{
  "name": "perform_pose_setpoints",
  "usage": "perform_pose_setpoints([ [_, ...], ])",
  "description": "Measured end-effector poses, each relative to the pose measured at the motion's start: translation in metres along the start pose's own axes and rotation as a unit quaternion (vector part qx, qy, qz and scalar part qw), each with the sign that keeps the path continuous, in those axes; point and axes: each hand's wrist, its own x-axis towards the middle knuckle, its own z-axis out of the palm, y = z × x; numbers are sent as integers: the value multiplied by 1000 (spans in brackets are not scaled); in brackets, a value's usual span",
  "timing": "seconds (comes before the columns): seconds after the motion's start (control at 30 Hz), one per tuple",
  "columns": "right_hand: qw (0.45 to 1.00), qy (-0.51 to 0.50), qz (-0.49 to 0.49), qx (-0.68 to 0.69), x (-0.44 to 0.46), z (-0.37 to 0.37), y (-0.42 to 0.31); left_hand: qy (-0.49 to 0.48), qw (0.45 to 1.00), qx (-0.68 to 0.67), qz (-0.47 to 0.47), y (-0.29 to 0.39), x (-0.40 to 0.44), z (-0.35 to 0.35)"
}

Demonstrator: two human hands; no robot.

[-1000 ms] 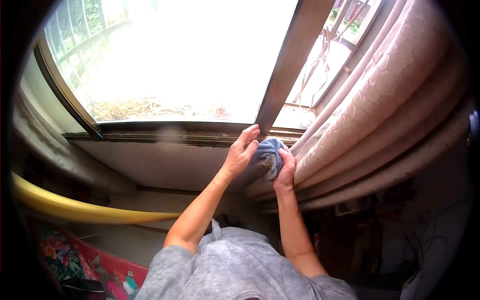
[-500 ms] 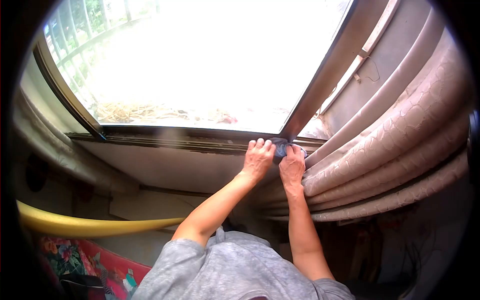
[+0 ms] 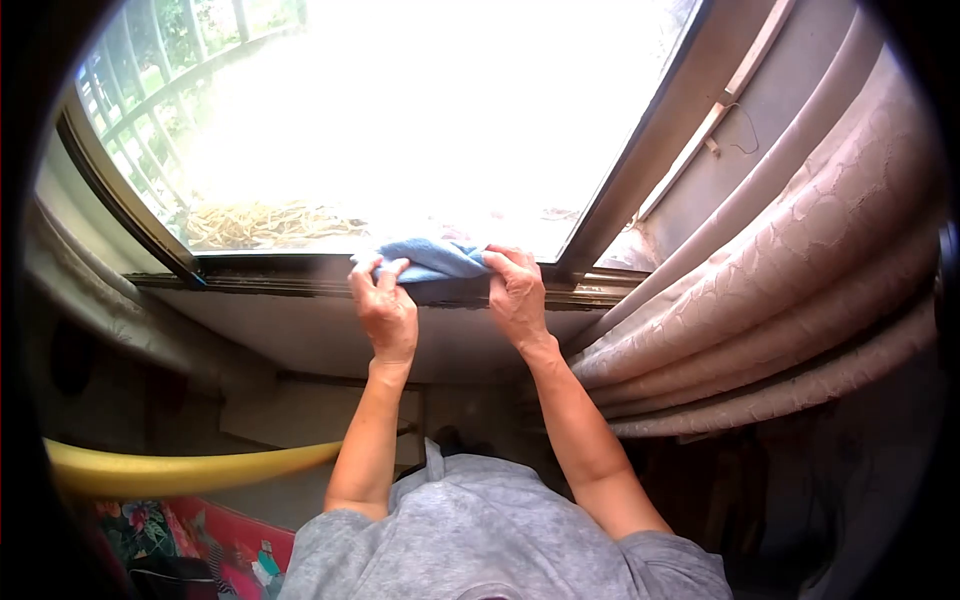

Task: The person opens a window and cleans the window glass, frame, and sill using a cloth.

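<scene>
Stretched between my two hands is a blue cloth [image 3: 432, 260], bunched and slightly twisted, in front of the lower part of the window. My left hand [image 3: 384, 310] pinches its left end with thumb and fingers. At the right end, my right hand [image 3: 518, 296] grips the cloth with its fingers closed. Behind and below the cloth runs the dark window track [image 3: 300, 276], partly hidden by my hands. The bright window pane [image 3: 400, 130] rises just beyond.
Pale patterned curtains [image 3: 720, 290] hang gathered on the right; another curtain [image 3: 130, 300] hangs at left. An upright window frame [image 3: 640, 140] stands to the right of my hands. Lower left are a yellow curved object [image 3: 190, 468] and floral fabric [image 3: 150, 525]. Straw-like material [image 3: 260, 225] lies outside.
Both hands have moved left along the track from the upright frame. The cloth, bunched low at the track before, is now lifted and spread between my hands, which are farther apart.
</scene>
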Motion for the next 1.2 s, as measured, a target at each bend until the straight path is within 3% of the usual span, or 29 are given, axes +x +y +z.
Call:
perform_pose_setpoints([
  [0.07, 993, -47, 46, -94, -24, 3, 18, -166, 983, 67, 50, -31, -34, 5],
  [0.13, 986, 22, 65, -149, -33, -6, -1, -150, 982, 104, 42, -17, -46, -7],
  [0.3, 985, -54, -46, -154, -53, 10, 0, -134, 977, 151, 64, -14, -37, 4],
  [0.37, 977, -62, -24, -202, -52, 12, 0, -152, 966, 189, 94, -23, -34, 16],
  [0.6, 972, -90, 56, -208, -41, 9, 8, -182, 977, 97, 58, 3, -25, 44],
  [0.67, 981, -102, 73, -151, -32, 12, 10, -165, 983, 44, 68, 12, -34, 56],
  [0.73, 979, -113, 148, -84, -23, 3, 17, -222, 975, -11, 25, 23, -42, 67],
  [0.87, 965, -101, 221, 100, -26, -4, 51, -293, 935, -163, -114, 35, -36, 69],
  [0.97, 919, -44, 261, 292, -31, -8, 49, -325, 876, -281, -220, 48, -21, 57],
  [1.07, 957, -17, 222, 184, -38, -16, 29, -340, 899, -239, -140, 43, -32, 54],
  [1.1, 980, 8, 179, 87, -38, -19, 23, -299, 940, -163, -32, 44, -38, 53],
  [1.2, 986, 61, 31, -151, -43, -19, 27, -256, 962, -71, 68, 50, -46, 54],
])
